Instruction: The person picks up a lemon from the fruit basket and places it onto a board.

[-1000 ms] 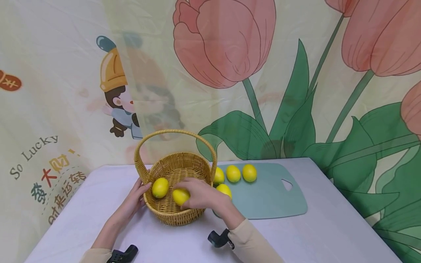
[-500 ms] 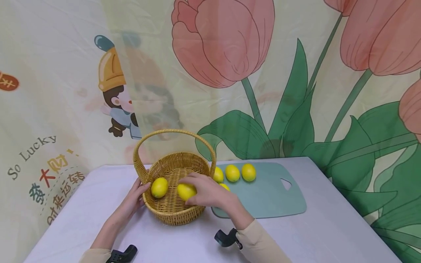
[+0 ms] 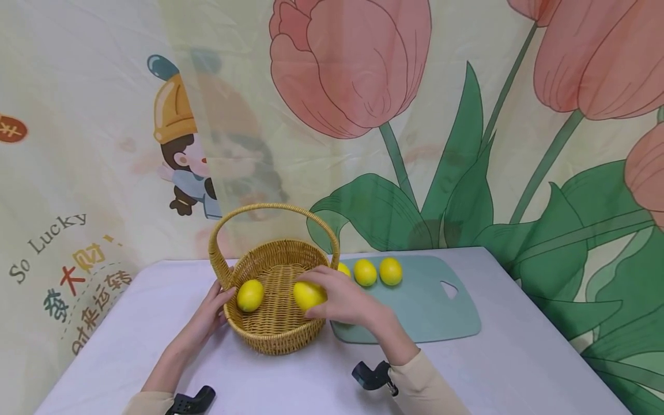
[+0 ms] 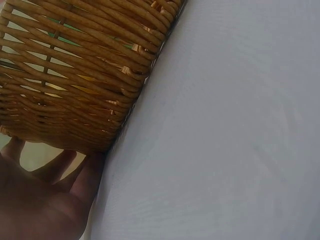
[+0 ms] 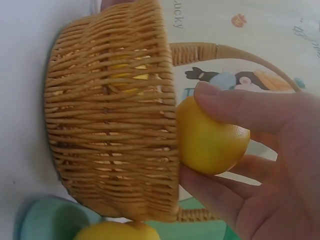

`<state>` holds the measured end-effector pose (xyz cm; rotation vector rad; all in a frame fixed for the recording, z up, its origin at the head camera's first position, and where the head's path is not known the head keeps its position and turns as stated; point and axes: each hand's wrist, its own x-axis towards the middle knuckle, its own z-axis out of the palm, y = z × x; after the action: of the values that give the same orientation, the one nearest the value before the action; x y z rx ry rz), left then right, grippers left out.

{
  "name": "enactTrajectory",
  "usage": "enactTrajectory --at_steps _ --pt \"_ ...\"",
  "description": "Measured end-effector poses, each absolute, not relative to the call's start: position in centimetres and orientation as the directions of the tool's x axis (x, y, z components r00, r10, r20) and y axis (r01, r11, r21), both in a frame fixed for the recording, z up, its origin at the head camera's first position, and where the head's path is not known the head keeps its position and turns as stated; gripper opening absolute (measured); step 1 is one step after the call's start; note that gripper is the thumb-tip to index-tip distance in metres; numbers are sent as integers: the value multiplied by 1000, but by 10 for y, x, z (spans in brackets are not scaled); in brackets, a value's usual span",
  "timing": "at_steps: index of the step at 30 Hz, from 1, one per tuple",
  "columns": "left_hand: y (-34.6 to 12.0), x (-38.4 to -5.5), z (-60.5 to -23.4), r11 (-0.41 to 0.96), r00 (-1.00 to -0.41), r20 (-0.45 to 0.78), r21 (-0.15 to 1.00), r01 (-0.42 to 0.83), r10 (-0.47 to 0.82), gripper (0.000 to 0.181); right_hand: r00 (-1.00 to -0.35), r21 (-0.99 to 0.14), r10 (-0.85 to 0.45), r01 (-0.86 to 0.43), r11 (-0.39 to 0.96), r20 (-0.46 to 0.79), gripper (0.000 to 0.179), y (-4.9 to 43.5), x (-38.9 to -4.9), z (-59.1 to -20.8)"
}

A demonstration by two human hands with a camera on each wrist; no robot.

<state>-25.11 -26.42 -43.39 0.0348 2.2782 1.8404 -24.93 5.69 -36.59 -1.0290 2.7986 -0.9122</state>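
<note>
My right hand (image 3: 349, 297) pinches a yellow lemon (image 3: 308, 296) between thumb and fingers, at the right rim of a round wicker basket (image 3: 275, 344). In the right wrist view that lemon (image 5: 212, 142) is just above the rim, with the thumb on one side and fingers on the other. Inside the basket, toward its left wall, lies another lemon (image 3: 250, 295). My left hand (image 3: 207, 314) rests against the basket's left side; the left wrist view has its extended fingers (image 4: 90, 177) touching the woven wall.
A pale green cutting board (image 3: 415, 311) lies right of the basket. Several lemons (image 3: 365, 272) are along its back left part, some partly hidden by basket and hand. The basket's tall handle (image 3: 275, 206) arches over its opening. White cloth (image 3: 290, 383) covers the table; a printed curtain hangs behind.
My right hand has moved rightward with the lemon, from over the basket's middle to its right rim. The left hand and the other lemon in the basket have stayed put.
</note>
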Motion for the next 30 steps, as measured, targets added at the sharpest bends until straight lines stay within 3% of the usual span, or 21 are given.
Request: enactTrajectory --at_steps 30 --pt "-265 -252 -434 219 -975 -162 968 -126 155 76 -863 -610 -485 -463 643 142 60 126 -252 -356"
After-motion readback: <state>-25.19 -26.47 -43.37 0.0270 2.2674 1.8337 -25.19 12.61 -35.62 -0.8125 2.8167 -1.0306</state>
